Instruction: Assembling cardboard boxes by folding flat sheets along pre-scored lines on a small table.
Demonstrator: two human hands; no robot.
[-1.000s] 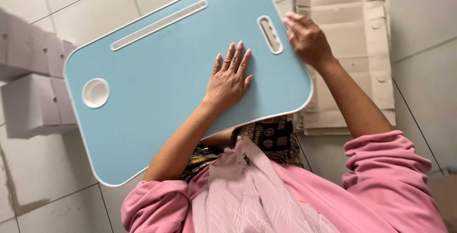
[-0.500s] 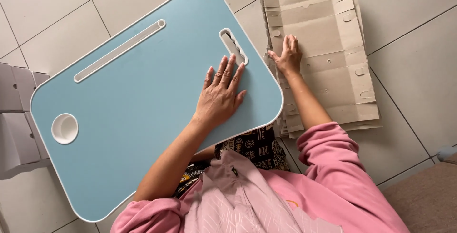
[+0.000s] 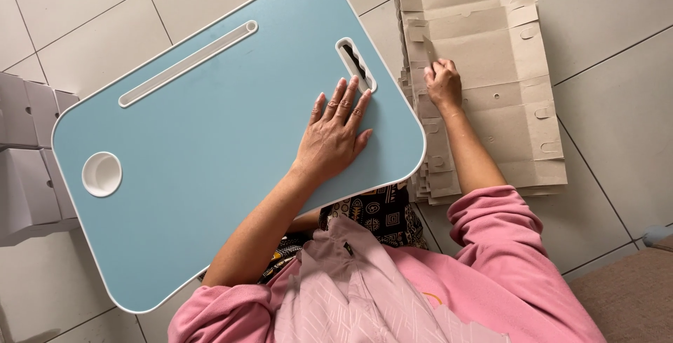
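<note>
A light blue lap tray (image 3: 210,140) with a white rim lies across my lap. My left hand (image 3: 336,129) rests flat on it, fingers spread, just below the tray's handle cutout (image 3: 356,64). To the right, a stack of flat grey-brown cardboard blanks (image 3: 505,56) lies on the floor. My right hand (image 3: 444,85) is on the stack's left side, its fingers curled and pinching the edge of the top sheet. Both arms wear pink sleeves.
The tray has a long groove (image 3: 186,64) and a round white cup recess (image 3: 102,173). Folded grey boxes (image 3: 28,154) stand at the left edge. The floor is pale tile (image 3: 617,21). A brown mat (image 3: 631,294) shows at the bottom right.
My right hand has left the tray's right edge and moved onto the cardboard stack, closing on the top sheet. My left hand stays flat on the tray. The view has shifted.
</note>
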